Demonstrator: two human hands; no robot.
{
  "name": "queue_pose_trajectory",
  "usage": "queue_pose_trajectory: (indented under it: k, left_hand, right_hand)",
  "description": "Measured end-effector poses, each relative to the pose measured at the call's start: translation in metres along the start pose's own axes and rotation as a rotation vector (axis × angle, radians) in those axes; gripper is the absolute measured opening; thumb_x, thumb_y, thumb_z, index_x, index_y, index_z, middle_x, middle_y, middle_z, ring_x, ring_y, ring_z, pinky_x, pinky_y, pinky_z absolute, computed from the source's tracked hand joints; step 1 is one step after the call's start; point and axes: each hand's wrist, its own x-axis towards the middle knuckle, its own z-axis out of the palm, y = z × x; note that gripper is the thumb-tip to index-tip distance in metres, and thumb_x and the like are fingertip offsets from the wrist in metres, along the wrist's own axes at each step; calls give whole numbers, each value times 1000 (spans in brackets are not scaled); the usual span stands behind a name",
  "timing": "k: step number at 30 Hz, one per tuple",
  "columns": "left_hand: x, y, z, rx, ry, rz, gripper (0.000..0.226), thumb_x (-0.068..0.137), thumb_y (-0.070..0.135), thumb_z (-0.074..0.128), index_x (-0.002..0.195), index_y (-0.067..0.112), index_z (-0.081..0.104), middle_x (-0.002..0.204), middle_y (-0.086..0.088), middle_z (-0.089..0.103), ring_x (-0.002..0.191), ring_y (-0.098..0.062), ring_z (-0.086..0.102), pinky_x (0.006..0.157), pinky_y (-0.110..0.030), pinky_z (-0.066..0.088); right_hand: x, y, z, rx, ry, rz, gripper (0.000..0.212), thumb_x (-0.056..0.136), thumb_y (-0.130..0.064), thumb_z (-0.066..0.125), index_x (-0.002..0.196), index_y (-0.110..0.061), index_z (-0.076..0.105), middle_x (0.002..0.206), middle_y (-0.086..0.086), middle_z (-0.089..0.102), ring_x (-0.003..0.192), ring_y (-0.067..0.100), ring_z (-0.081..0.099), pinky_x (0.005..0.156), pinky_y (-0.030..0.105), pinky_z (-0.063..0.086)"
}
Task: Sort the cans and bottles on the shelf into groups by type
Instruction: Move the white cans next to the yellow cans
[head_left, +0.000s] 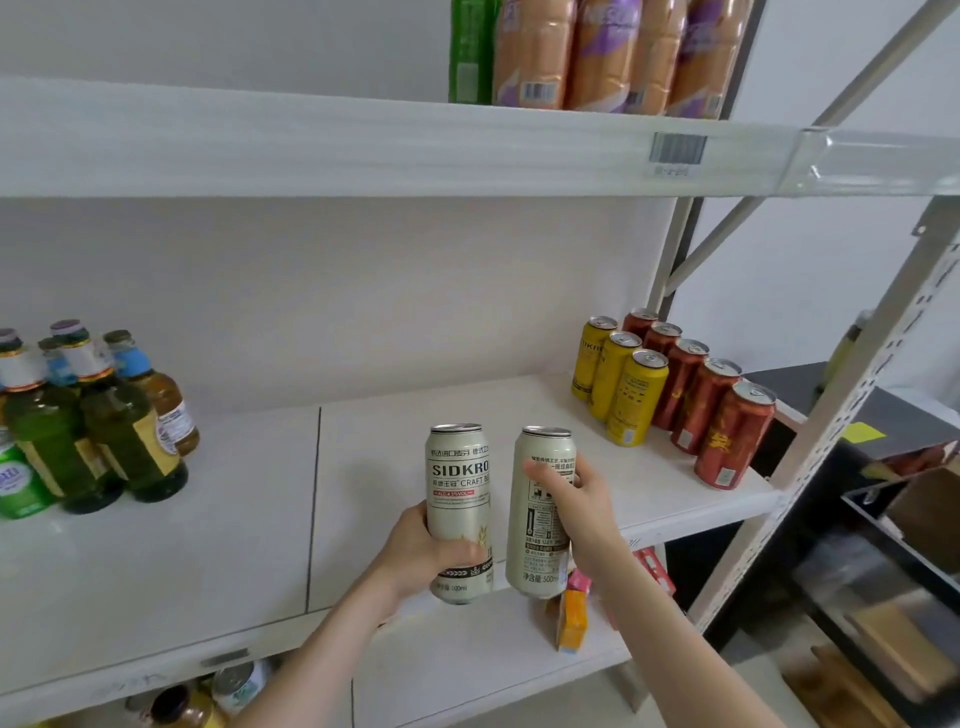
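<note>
Held upright in the left hand (421, 551) at 6 o'clock: a cream SIDKRON beer can (460, 483), grip closed round its lower half, brand side toward the camera. Held in the right hand (582, 499), slightly toward 5 o'clock: a second cream beer can (537, 530), grip wrapped round its middle from the right, small-print side toward the camera. Both off the middle shelf (208, 545), in the air before its front edge, just beside each other with a narrow gap.

Standing on that shelf at 3 o'clock: three yellow cans (636, 400) in a row running front to back. Just beside them on the right, near the shelf's end: five red cans (727, 436) in a matching row. Clustered at 9 o'clock on the same shelf: green glass bottles (119, 431) with white neck labels, and behind them an amber bottle (166, 400) with a blue neck label. Well apart from both can rows.

On the upper shelf (363, 140) at 12 to 1 o'clock: orange bottles with purple labels (597, 52), with a green bottle (470, 52) at their left. Fixed to that shelf's front rail at 2 o'clock: a barcode tag (678, 148). On the lower shelf at 5 o'clock: an orange carton (571, 618). At 7 o'clock: can tops (236, 683), partly hidden.
</note>
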Motion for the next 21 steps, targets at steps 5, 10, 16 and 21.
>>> queue_pose_trajectory:
  k: [5,10,16,21]
  left_hand:
    - [32,8,49,-21,52,-3,61,45,30,83,104,22,70,94,2,77,88,-14,73,69,-24,55]
    - [57,15,95,-54,124,-4,62,43,31,84,103,22,69,94,1,77,88,-16,73,71,-28,56]
    - [88,27,122,-40,186,-3,69,39,31,85,105,19,68,95,2,77,90,-15,73,80,-33,56]
    - [124,31,115,9,209,-12,72,39,33,86,107,21,68,98,4,76,93,-13,72,84,-34,55]
  right_hand:
    - [36,-8,-46,-20,-82,-16,20,64,-40,77,81,-31,70,75,0,72,70,14,71,57,24,54]
    - [72,-14,-91,-9,-158,-10,29,59,-42,80,83,-29,71,79,2,73,73,15,71,60,25,56]
    - [119,-12,-115,-11,-192,3,30,60,-41,80,85,-29,70,85,6,74,79,19,73,66,32,59]
    - [162,-9,-110,21,-189,-2,28,66,-35,80,91,-27,70,83,-2,75,77,13,73,60,24,54]
